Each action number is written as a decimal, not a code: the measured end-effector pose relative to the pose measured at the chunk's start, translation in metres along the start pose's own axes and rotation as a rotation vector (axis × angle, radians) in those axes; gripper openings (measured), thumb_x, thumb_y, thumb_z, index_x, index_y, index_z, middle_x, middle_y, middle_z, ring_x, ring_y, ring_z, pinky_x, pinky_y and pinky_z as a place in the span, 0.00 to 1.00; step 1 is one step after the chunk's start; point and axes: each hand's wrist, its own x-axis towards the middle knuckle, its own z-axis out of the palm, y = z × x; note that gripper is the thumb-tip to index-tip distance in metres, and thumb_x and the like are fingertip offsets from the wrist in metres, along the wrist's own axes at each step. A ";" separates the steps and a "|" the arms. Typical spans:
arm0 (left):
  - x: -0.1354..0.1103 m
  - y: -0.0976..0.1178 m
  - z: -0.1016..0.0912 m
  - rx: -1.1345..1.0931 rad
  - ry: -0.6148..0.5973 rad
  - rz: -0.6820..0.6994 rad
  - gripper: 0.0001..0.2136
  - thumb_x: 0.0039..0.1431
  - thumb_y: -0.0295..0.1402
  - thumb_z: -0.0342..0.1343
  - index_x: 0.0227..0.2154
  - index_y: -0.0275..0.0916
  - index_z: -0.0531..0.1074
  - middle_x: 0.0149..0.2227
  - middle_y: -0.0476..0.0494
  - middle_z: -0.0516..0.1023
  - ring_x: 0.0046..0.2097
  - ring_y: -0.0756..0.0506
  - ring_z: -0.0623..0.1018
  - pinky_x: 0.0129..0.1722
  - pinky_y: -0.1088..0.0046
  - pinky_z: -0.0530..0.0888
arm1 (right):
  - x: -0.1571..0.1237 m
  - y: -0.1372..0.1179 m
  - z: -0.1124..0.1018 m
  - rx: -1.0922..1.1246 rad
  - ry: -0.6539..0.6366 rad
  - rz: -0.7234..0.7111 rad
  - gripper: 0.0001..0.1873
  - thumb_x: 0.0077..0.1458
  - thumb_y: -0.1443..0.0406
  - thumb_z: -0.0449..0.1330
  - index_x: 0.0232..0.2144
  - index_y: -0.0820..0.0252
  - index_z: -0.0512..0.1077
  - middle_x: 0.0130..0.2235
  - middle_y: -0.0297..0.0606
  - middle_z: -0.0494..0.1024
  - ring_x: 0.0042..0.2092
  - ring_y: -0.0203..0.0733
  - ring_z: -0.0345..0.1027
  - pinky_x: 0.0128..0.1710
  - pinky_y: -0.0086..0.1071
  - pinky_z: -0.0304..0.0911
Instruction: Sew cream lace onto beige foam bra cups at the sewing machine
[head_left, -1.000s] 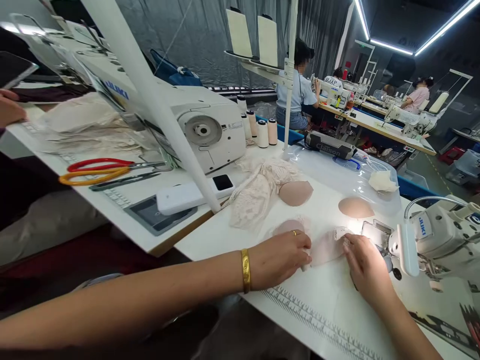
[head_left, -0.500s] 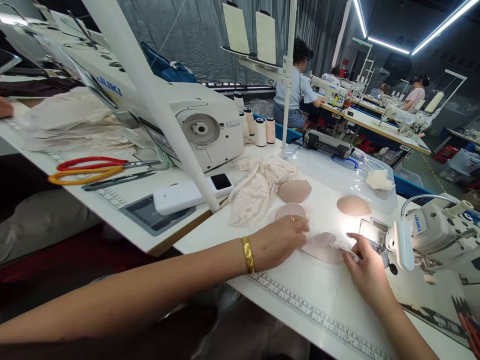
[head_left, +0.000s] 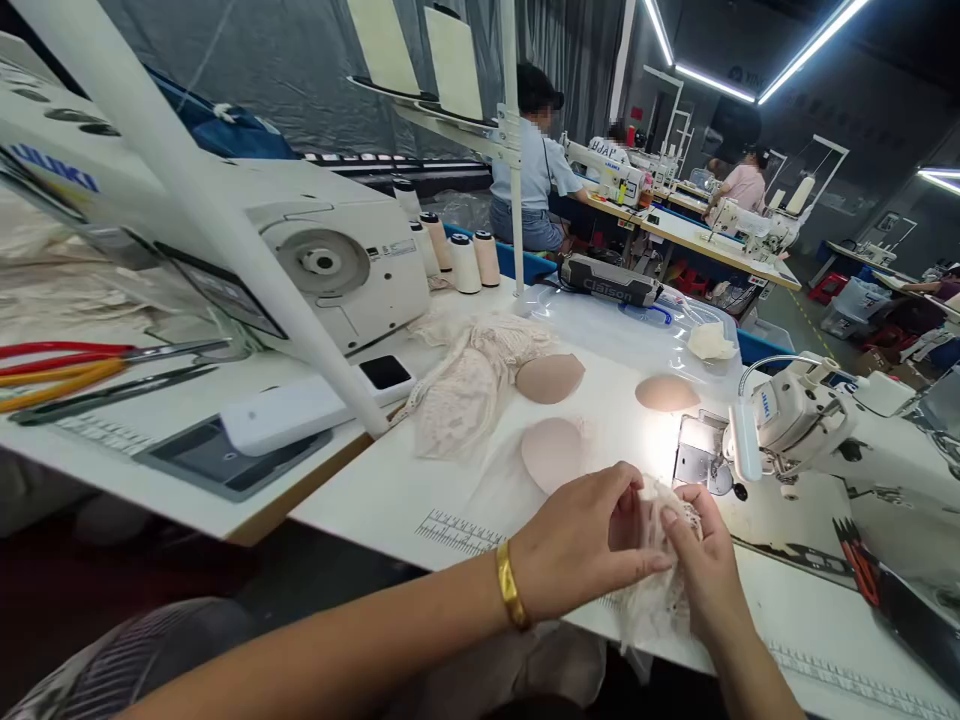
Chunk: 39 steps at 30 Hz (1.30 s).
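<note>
- The white bench (head_left: 356, 505) ran beneath both hands, its near edge partly covered by the left forearm.
- One sewing machine (head_left: 352, 260) stood beyond the left hand, farther left; a white pole (head_left: 225, 225) crossed it and the picture's edge cut it off.
- Another sewing machine (head_left: 795, 410) stood ahead and right of the right hand; its needle was hard to make out.
- A lace garment (head_left: 465, 385) lay crumpled ahead and left of the left hand, probably set aside within reach.
- The lace cloth (head_left: 652, 600) hung between the hands over the bench's near edge, apparently lifted for handling; folds hid its shape.
- The left hand (head_left: 592, 545) curved around the cloth's left side, thumb in front; whether it pinched I could not tell.
- The right hand (head_left: 705, 550) gripped the cloth, thumb on top, likely steadying it.
- Three pads lay apart ahead of the hands, seemingly kept handy: the nearest (head_left: 551, 455) just beyond the left hand, another (head_left: 550, 379) farther off, the last (head_left: 667, 393) ahead of the right hand.
</note>
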 end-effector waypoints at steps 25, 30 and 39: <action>0.004 -0.009 0.015 -0.424 0.194 -0.138 0.08 0.50 0.36 0.60 0.34 0.39 0.74 0.29 0.51 0.72 0.31 0.49 0.71 0.29 0.74 0.70 | -0.032 0.050 -0.182 -1.250 0.312 -0.462 0.23 0.69 0.51 0.45 0.34 0.56 0.73 0.35 0.47 0.81 0.38 0.55 0.75 0.41 0.49 0.68; 0.001 -0.004 0.023 -0.400 0.192 -0.113 0.06 0.52 0.35 0.59 0.31 0.40 0.72 0.27 0.52 0.73 0.31 0.49 0.73 0.32 0.72 0.72 | -0.052 0.007 -0.072 -0.705 0.233 -0.192 0.16 0.71 0.53 0.46 0.47 0.54 0.67 0.27 0.32 0.76 0.24 0.40 0.71 0.24 0.31 0.67; -0.007 0.002 0.034 -0.282 0.277 -0.043 0.03 0.54 0.32 0.57 0.32 0.40 0.73 0.32 0.50 0.79 0.35 0.46 0.78 0.37 0.70 0.74 | -0.038 -0.014 0.004 -0.949 0.266 -0.608 0.11 0.70 0.63 0.48 0.50 0.59 0.66 0.39 0.43 0.81 0.35 0.45 0.78 0.34 0.35 0.71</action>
